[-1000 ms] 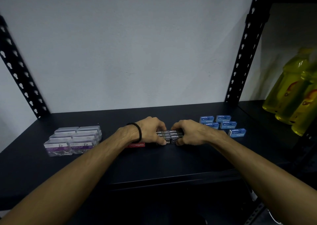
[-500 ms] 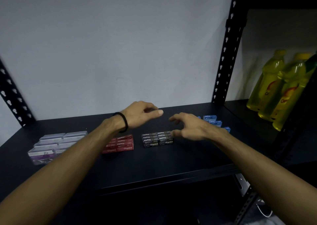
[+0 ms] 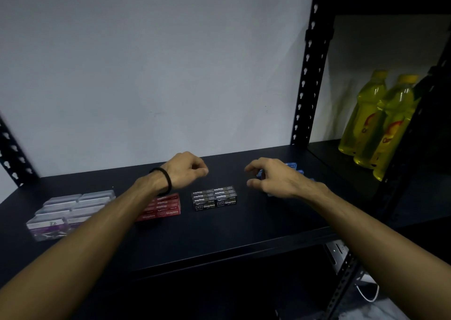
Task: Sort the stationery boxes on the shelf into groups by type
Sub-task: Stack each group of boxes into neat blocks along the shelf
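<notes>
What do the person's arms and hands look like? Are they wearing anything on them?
Both arms are bare, with no sleeves showing and no gloves. The left hand has a plain black band, like a hair tie, around its wrist. The right hand and its wrist have nothing on them: no watch or bracelet. I can't see any rings on the fingers.

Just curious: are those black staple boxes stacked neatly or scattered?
Stacked neatly: the black staple boxes form one tight block, edges aligned, on the shelf.
</notes>
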### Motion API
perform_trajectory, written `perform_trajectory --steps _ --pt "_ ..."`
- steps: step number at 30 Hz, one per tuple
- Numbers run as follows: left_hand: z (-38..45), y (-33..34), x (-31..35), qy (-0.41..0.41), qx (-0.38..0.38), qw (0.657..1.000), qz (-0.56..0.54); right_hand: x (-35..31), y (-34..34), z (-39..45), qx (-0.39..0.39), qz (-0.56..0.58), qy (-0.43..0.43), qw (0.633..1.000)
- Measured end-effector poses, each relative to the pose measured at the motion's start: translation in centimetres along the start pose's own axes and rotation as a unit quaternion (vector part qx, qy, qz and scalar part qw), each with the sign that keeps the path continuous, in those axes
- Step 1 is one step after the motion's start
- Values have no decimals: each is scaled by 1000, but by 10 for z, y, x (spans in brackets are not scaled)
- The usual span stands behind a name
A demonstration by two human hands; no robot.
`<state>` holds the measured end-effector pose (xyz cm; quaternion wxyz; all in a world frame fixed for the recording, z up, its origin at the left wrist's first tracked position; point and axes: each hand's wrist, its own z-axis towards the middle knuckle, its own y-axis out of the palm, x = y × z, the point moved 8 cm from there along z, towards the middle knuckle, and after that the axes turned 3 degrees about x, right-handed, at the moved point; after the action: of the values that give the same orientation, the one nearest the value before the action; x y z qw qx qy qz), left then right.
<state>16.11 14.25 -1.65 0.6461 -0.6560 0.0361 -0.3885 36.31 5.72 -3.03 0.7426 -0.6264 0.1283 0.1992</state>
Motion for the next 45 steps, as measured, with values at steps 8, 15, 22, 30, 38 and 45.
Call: perform_trajectory --steps 8,15,22,30,38,45 --pt "-38 -16 -58 -30 5 1000 6 -56 36 18 -22 6 -54 998" --pt "-72 -31 -90 -56 -35 997 31 -115 76 37 -53 1 -106 993" --pt "-88 -33 -99 -46 -60 994 76 -149 105 46 -82 -34 -131 987" --pt "-88 -27 -105 -47 -65 989 125 -156 118 52 -89 -69 -140 984" --pt "-87 -25 -103 -22 -53 991 125 -156 120 53 -83 -42 -138 986" --pt "-86 -22 -102 -23 -69 990 124 -158 121 53 -77 -35 -140 986"
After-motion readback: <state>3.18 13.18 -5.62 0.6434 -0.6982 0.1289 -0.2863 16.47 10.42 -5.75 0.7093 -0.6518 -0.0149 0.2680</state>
